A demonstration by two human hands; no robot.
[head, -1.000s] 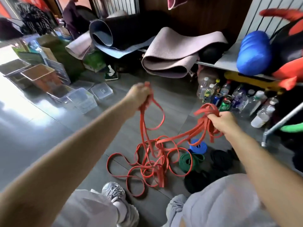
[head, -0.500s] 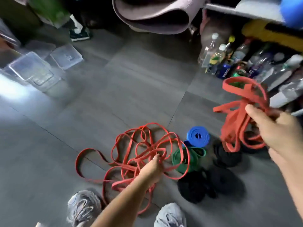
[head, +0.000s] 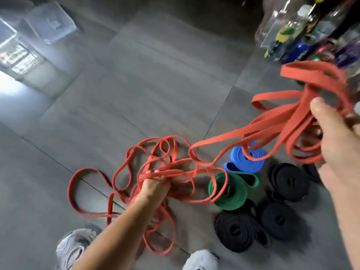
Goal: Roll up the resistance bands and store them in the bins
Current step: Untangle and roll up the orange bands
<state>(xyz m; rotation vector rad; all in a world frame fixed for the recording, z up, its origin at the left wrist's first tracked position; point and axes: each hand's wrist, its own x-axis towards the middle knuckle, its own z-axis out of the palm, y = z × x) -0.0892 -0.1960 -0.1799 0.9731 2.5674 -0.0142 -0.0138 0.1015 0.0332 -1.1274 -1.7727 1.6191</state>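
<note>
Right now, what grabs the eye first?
A tangle of red bands sprawls over the grey floor at centre, the left hand gripping its strands and the right hand holding a gathered bunch up at right. Beside it lie a blue roll, a green roll and black rolls.

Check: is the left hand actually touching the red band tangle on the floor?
Touching. The head view shows the left hand with its fingers curled round several strands of the red band tangle, with no gap.

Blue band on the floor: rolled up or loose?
Rolled up. The blue band lies as a tight coil, spiral layers showing, beside the green band.
</note>
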